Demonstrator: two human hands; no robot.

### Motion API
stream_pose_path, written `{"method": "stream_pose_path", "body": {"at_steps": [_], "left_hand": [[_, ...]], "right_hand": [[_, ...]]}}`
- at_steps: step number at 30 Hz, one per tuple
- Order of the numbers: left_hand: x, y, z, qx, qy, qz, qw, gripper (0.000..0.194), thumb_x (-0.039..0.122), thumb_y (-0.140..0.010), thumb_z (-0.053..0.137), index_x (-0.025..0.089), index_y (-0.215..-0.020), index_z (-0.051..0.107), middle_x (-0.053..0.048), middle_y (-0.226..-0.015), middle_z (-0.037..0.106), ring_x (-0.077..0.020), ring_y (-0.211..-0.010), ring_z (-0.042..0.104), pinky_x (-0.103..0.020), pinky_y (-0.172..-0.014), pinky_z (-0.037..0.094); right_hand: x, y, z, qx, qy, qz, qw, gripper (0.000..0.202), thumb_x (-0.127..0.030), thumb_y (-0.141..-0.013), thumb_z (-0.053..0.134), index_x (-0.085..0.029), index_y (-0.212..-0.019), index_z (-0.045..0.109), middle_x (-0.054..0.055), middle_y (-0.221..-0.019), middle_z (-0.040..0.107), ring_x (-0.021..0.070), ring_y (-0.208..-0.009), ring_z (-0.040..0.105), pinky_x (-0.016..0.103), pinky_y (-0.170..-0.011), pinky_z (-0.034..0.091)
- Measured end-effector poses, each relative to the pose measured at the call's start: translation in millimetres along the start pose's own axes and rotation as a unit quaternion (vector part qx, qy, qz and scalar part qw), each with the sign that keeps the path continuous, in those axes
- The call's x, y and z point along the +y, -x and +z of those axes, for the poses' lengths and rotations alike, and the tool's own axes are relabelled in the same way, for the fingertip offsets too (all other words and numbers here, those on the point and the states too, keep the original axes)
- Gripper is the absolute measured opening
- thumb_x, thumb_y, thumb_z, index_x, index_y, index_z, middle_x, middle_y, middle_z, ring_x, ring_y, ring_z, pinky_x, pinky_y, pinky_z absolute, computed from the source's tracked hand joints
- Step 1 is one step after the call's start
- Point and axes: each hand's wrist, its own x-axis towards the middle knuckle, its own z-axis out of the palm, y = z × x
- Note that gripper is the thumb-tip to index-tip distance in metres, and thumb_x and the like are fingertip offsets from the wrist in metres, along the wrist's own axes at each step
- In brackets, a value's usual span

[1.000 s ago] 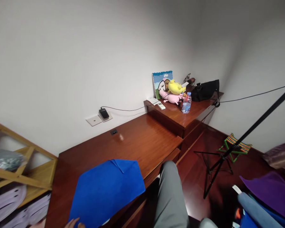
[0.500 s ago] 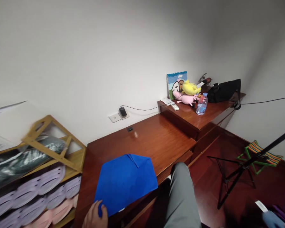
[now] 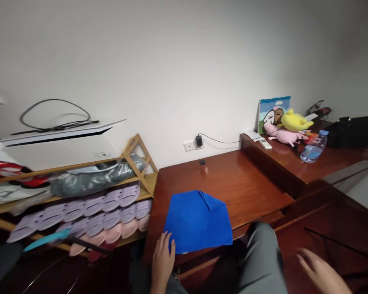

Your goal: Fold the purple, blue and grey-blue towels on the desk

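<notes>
A blue cloth (image 3: 198,222) lies on the reddish-brown desk (image 3: 227,171), its far right corner folded over. At the cloth's near left corner rests my left hand (image 3: 163,255), fingers extended, the thumb beside the cloth edge. My right hand (image 3: 322,271) hangs at the lower right, away from the desk, smeared by motion but with fingers apart and nothing visible in it.
To the left, a wooden rack (image 3: 147,179) holds lilac and pink slippers (image 3: 110,204). A raised surface at right bears a water bottle (image 3: 314,147), plush toys (image 3: 286,132), a remote (image 3: 265,144) and a black bag (image 3: 352,131). A charger (image 3: 199,141) sits in the wall socket.
The view has swung left, showing more of the rack. My right hand has come into view at the lower right. My left hand stays at the cloth's corner.
</notes>
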Motion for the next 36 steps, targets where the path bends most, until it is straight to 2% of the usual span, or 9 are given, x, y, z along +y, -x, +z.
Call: {"method": "stream_pose_path", "body": {"at_steps": [5,8,10,15,21,26,32,34,36], "left_hand": [[-2,12,1.4,-0.008,0.025,-0.010,1.000,0.045,0.046,-0.100,0.045,0.023,-0.131,0.067,-0.015,-0.146,0.066,-0.0337,-0.141,0.057,-0.057,-0.120,0.042],[1,14,-0.1,-0.002,0.023,-0.020,1.000,0.044,0.045,-0.099,0.046,0.024,-0.131,0.068,-0.014,-0.145,0.067,-0.0342,-0.139,0.058,-0.057,-0.119,0.043],[3,15,-2.5,0.002,0.016,-0.025,1.000,0.043,0.045,-0.099,0.047,0.025,-0.130,0.069,-0.014,-0.143,0.068,-0.0347,-0.137,0.060,-0.057,-0.118,0.045],[4,17,-11.0,0.005,-0.026,-0.027,0.999,0.036,0.047,-0.097,0.053,0.028,-0.119,0.075,-0.012,-0.125,0.076,-0.0365,-0.119,0.069,-0.057,-0.105,0.053],[5,-4,-12.3,-0.018,-0.027,0.000,0.999,0.038,0.045,-0.101,0.049,0.031,-0.125,0.074,-0.009,-0.132,0.074,-0.0328,-0.125,0.067,-0.052,-0.108,0.054],[8,-32,-7.3,-0.134,-0.022,0.037,0.990,0.050,0.043,-0.104,0.046,0.033,-0.151,0.055,-0.005,-0.161,0.054,-0.0272,-0.149,0.049,-0.053,-0.123,0.042],[34,-63,7.0,-0.104,0.102,0.003,0.989,0.041,0.040,-0.101,0.051,0.030,-0.138,0.068,-0.006,-0.159,0.056,-0.0297,-0.152,0.044,-0.059,-0.130,0.027],[66,-87,24.7,-0.130,0.278,-0.040,0.951,0.037,0.039,-0.097,0.061,0.030,-0.131,0.072,-0.004,-0.158,0.056,-0.0285,-0.155,0.039,-0.056,-0.132,0.021],[104,-115,50.9,-0.148,0.499,-0.148,0.841,0.028,0.033,-0.091,0.069,0.028,-0.117,0.077,-0.005,-0.153,0.062,-0.0269,-0.153,0.041,-0.051,-0.133,0.021]], "right_hand": [[-156,-77,105,-0.264,-0.166,-0.188,0.931,0.043,-0.050,-0.102,0.042,-0.028,-0.113,0.078,0.009,-0.117,0.078,0.0255,-0.111,0.072,0.039,-0.103,0.054],[-226,-129,158,-0.311,-0.222,-0.219,0.898,0.038,-0.046,-0.095,0.054,-0.024,-0.115,0.079,0.011,-0.125,0.076,0.0281,-0.121,0.068,0.044,-0.112,0.048],[-247,-164,184,-0.274,-0.236,-0.175,0.916,0.037,-0.042,-0.087,0.063,-0.021,-0.114,0.079,0.014,-0.135,0.072,0.0318,-0.133,0.061,0.049,-0.120,0.041],[-241,-202,225,-0.034,-0.229,-0.118,0.966,0.044,-0.036,-0.095,0.046,-0.019,-0.125,0.074,0.013,-0.152,0.058,0.0284,-0.147,0.047,0.048,-0.128,0.030],[-227,-186,264,-0.179,-0.033,-0.214,0.960,0.054,-0.042,-0.100,0.044,-0.023,-0.147,0.061,0.010,-0.159,0.054,0.0292,-0.151,0.044,0.051,-0.129,0.025],[-235,-198,263,-0.189,0.049,-0.225,0.955,0.059,-0.041,-0.104,0.036,-0.021,-0.158,0.047,0.008,-0.169,0.037,0.0272,-0.160,0.027,0.052,-0.131,0.016],[-225,-170,265,-0.171,0.033,-0.226,0.959,0.063,-0.047,-0.104,0.038,-0.020,-0.161,0.043,0.009,-0.170,0.034,0.0275,-0.161,0.023,0.052,-0.132,0.015],[-226,-169,272,-0.175,-0.034,-0.204,0.963,0.063,-0.049,-0.101,0.044,-0.020,-0.156,0.051,0.010,-0.168,0.039,0.0288,-0.160,0.027,0.053,-0.132,0.014],[-232,-179,278,-0.168,-0.190,-0.153,0.955,0.059,-0.048,-0.096,0.053,-0.021,-0.148,0.060,0.011,-0.164,0.046,0.0285,-0.157,0.034,0.052,-0.132,0.017]]}}
